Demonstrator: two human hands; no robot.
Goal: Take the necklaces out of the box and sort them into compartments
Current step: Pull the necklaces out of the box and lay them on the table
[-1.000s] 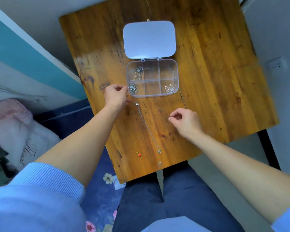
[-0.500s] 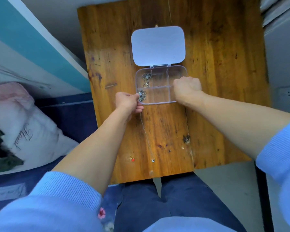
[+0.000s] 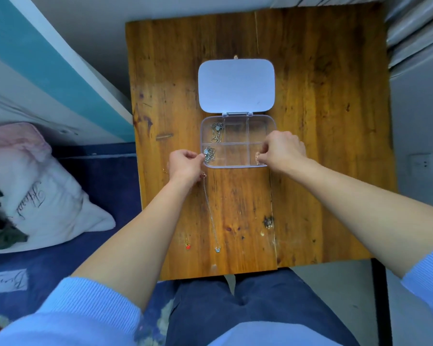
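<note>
A clear box [image 3: 238,143] with several compartments sits open on the wooden table [image 3: 310,171], its white lid [image 3: 236,84] folded back. One silver necklace [image 3: 216,132] lies in the far left compartment and another silver necklace [image 3: 209,154] in the near left one. My right hand [image 3: 284,149] reaches into the near right compartment, fingertips pinched on a rose-gold necklace [image 3: 257,157]. My left hand [image 3: 185,166] grips the box's near left corner. A long silver chain [image 3: 210,213] with a small pendant lies on the table below it.
A red pendant [image 3: 187,245] on a thin gold chain lies near the table's front edge, left of the silver pendant. A pale pillow [image 3: 35,191] rests on a blue cover to the left. My knees are under the table's front edge.
My right hand left the table in front of the box and went to its near right compartment, closing on the rose-gold necklace. My left hand stayed at the box's corner.
</note>
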